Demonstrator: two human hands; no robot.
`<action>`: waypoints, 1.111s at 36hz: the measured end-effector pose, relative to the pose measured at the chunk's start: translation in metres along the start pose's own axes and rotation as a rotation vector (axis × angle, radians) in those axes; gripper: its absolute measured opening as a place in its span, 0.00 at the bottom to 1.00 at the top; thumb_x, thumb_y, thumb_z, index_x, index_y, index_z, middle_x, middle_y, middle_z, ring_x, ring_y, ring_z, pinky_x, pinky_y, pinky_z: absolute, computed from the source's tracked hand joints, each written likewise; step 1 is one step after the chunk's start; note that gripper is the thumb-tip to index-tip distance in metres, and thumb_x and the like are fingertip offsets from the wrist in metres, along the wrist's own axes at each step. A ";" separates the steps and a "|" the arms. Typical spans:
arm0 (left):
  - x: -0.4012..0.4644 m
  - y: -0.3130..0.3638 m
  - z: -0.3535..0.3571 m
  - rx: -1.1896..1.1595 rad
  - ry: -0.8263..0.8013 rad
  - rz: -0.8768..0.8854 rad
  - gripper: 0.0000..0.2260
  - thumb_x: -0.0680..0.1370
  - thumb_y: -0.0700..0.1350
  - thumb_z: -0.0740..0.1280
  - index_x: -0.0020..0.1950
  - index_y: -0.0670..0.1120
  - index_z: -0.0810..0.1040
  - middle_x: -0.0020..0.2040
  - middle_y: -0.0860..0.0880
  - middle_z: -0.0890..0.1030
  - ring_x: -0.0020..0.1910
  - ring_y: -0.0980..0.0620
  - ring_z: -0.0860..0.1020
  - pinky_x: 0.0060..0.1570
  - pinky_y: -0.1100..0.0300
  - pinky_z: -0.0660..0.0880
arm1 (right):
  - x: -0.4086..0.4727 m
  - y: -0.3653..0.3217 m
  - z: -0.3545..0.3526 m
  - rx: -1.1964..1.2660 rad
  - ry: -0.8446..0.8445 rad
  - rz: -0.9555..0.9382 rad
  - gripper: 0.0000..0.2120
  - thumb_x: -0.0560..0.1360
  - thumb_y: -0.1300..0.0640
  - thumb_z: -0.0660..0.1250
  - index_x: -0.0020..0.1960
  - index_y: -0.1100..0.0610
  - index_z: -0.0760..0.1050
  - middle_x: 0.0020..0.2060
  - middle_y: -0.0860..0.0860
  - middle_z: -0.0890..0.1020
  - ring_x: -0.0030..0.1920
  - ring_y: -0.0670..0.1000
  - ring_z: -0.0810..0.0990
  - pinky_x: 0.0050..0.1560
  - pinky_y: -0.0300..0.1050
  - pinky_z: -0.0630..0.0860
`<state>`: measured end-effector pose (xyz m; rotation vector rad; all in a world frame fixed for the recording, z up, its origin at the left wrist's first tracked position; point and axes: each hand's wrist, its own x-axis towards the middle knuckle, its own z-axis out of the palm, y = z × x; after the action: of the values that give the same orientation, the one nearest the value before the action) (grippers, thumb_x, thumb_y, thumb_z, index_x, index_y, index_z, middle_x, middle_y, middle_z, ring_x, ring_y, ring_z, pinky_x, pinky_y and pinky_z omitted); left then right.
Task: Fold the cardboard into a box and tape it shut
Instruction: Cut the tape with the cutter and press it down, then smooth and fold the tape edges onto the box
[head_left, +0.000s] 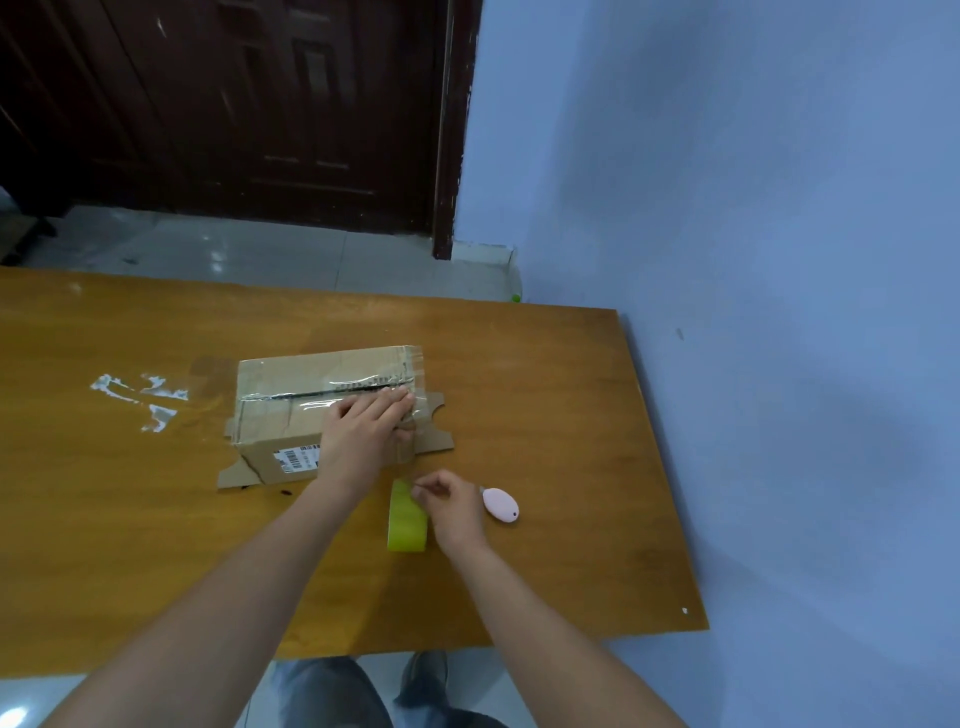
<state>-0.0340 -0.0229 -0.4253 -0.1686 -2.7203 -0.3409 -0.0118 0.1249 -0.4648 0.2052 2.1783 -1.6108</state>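
Note:
A brown cardboard box (291, 410) lies on the wooden table (156, 545), its top seam covered with clear tape and a barcode label on its near side. My left hand (363, 431) rests flat on the right end of the box top, fingers straight, pressing the tape down. Side flaps stick out flat at both ends of the box. A yellow-green roll of tape (406, 519) stands on edge just in front of the box. My right hand (452, 504) holds this roll, fingers curled at its upper edge.
A small pink oval cutter (501, 504) lies right of my right hand. Shreds of old clear tape (150, 397) stick to the table left of the box. The table's right edge runs near a blue wall; a dark door stands behind.

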 end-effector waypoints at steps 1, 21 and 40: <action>0.000 -0.001 0.000 0.011 0.003 0.012 0.22 0.63 0.40 0.79 0.56 0.43 0.82 0.55 0.48 0.83 0.52 0.48 0.82 0.48 0.53 0.75 | -0.002 0.000 0.001 0.006 -0.006 0.000 0.03 0.74 0.65 0.69 0.47 0.64 0.79 0.40 0.49 0.80 0.43 0.44 0.77 0.44 0.30 0.72; -0.001 -0.008 -0.024 -0.025 -0.124 0.012 0.21 0.63 0.40 0.79 0.55 0.46 0.82 0.55 0.50 0.83 0.51 0.49 0.82 0.44 0.54 0.76 | 0.015 -0.046 -0.048 -0.144 0.319 -0.160 0.05 0.76 0.65 0.65 0.43 0.56 0.77 0.39 0.49 0.79 0.43 0.49 0.76 0.43 0.40 0.69; -0.003 -0.059 -0.031 -0.112 -0.367 0.068 0.20 0.74 0.50 0.69 0.66 0.54 0.74 0.67 0.57 0.74 0.62 0.53 0.75 0.55 0.56 0.69 | 0.075 -0.029 -0.030 -1.047 0.128 -0.114 0.14 0.78 0.68 0.54 0.59 0.61 0.73 0.58 0.56 0.74 0.57 0.57 0.75 0.47 0.47 0.70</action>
<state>-0.0302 -0.0877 -0.4116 -0.3888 -3.0463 -0.4851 -0.0974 0.1341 -0.4633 -0.1415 2.8391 -0.3340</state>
